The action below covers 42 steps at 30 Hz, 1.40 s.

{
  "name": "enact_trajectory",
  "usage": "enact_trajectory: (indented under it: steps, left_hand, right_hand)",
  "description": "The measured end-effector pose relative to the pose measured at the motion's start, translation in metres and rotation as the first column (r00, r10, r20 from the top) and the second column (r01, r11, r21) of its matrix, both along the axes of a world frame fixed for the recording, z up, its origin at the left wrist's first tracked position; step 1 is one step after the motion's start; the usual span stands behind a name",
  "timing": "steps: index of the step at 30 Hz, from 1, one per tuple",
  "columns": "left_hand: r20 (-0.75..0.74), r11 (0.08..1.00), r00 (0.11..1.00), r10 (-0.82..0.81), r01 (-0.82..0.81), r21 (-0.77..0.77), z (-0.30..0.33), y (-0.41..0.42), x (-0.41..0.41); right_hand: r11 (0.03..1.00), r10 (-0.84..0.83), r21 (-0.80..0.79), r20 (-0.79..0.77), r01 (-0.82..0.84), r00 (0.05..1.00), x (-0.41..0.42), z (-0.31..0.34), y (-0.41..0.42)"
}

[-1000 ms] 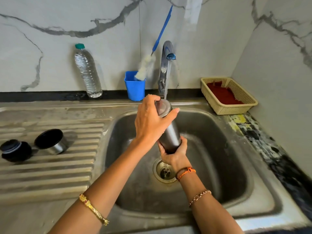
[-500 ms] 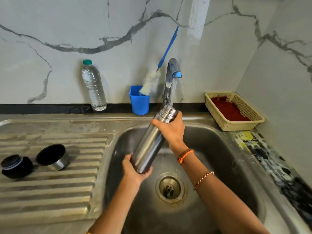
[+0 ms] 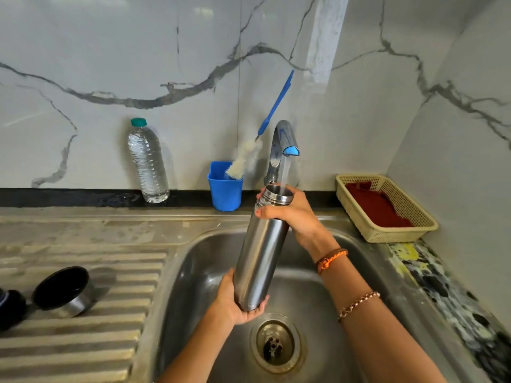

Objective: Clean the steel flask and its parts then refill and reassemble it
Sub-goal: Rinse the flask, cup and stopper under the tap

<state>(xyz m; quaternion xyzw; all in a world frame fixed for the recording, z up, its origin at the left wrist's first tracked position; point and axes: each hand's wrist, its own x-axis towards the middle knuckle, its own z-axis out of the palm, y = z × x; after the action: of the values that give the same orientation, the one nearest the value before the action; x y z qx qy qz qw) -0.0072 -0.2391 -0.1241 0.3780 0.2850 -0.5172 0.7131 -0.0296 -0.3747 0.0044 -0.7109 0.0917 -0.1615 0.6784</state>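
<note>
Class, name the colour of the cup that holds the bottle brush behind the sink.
Blue; the cup shows best in the head view.

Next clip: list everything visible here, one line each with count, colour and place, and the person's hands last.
flask: 1, steel, tilted over the sink, mouth under running water
tap: 1, chrome, behind sink
sink: 1, steel, centre
cup: 1, steel and black, on drainboard
stopper: 1, black, left edge of drainboard
water bottle: 1, clear, green cap, by wall
holder: 1, blue, by wall
brush: 1, blue handle, in holder
basket: 1, beige, right counter
cloth: 1, red, in basket
left hand: grips flask base
right hand: grips flask neck
</note>
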Motion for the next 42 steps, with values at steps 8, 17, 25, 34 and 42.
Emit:
enact_trajectory:
  steps: [8,17,25,34,42]
  left_hand:
    - [0.024,0.964,0.968,-0.249,0.245,0.105,-0.001,0.005,0.037]
    - [0.163,0.974,0.972,-0.17,0.14,0.179,0.002,-0.013,0.033]
    - [0.813,0.834,0.555,0.178,-0.523,0.174,0.048,-0.013,0.021]
    - [0.781,0.857,-0.408,-0.474,-0.009,0.515,0.108,-0.054,0.037]
    - [0.912,0.933,-0.198,-0.359,-0.055,0.355,0.124,-0.056,0.05]
  right_hand:
    - [0.915,0.356,0.163,0.104,-0.369,0.929,0.025,-0.003,-0.02]
    - [0.93,-0.146,0.343,0.014,0.132,0.989,0.029,0.003,-0.006]
    - [0.42,-0.621,0.663,-0.288,0.62,0.729,0.017,-0.015,-0.021]
    - [-0.212,-0.506,0.889,-0.455,0.405,0.733,-0.032,-0.096,-0.034]
    - [-0.092,-0.49,0.924,-0.366,0.371,0.791,-0.031,-0.088,-0.029]
